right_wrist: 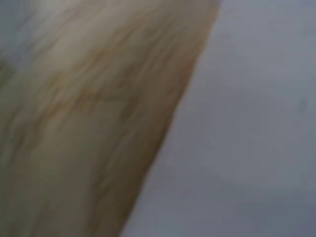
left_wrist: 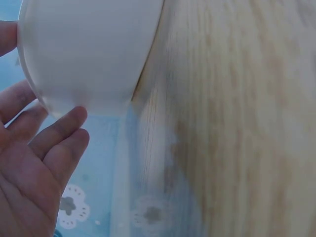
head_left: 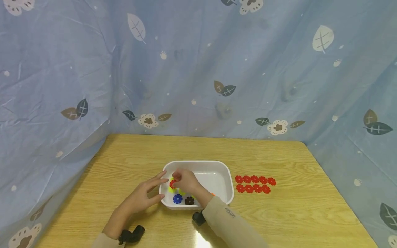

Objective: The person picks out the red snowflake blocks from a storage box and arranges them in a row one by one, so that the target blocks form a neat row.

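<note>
A white tray (head_left: 217, 205) holds several notched, flower-shaped plastic discs. My right hand (head_left: 185, 181) is inside it at the left end, fingers curled, pinching a red flower-shaped disc (head_left: 172, 184) over yellow discs (head_left: 171, 189). Nearer the front of the tray lie a blue disc (head_left: 177, 198) and a dark brown one (head_left: 189, 200). Along the tray's left end, my left hand (head_left: 143, 197) touches the rim with fingers spread; the left wrist view shows its fingers (left_wrist: 66, 128) against the outer wall. My right forearm partly hides an orange disc (head_left: 213, 194).
On the wooden table (head_left: 294, 213), right of the tray, several red discs (head_left: 255, 179) lie in two rows. Blue patterned cloth (head_left: 192, 69) hangs behind and at both sides. The right wrist view is blurred and shows only table and tray wall.
</note>
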Available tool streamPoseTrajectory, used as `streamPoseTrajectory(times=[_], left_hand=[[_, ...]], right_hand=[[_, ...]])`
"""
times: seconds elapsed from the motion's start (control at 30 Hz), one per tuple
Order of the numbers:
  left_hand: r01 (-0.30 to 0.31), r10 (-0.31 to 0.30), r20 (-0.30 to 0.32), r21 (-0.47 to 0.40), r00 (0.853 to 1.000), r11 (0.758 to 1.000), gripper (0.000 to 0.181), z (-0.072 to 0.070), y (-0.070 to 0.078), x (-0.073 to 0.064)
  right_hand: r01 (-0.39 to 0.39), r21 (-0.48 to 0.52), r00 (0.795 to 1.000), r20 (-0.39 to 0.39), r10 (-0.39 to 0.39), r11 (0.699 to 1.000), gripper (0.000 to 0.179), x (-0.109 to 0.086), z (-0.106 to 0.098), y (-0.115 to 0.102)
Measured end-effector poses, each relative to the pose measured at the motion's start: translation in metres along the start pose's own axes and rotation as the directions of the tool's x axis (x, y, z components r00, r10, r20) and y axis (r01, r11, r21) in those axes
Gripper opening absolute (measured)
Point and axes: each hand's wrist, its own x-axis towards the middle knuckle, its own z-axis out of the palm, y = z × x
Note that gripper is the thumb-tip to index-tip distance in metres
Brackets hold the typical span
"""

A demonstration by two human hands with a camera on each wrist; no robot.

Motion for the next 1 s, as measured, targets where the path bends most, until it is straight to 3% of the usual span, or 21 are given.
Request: streamPoseTrajectory(times=[0.17,0.3,0.43,1.0], left_hand=[[-0.008,0.008,-0.003,0.006,1.0,1.0,0.046,-0.001,0.0,0.0],[-0.008,0.008,-0.01,0.021,1.0,1.0,0.046,0.0,-0.002,0.0],[-0.01,0.01,-0.017,0.028,1.0,1.0,0.046,0.0,-0.003,0.0],[0.005,-0.005,-0.004,0.002,1.0,1.0,0.047,0.002,-0.006,0.0]], right_hand=[[0.013,-0.154,1.0,-0.012,-0.015,0.988,0.029,0.002,0.006,-0.001],[0.039,-0.329,0.999,0.002,-0.04,0.943,0.029,0.001,0.011,-0.003],[0.063,-0.407,0.998,0.009,-0.065,0.911,0.027,0.0,0.013,-0.003],[-0.015,-0.305,1.0,-0.012,0.013,0.952,0.019,-0.002,0.008,-0.007]])
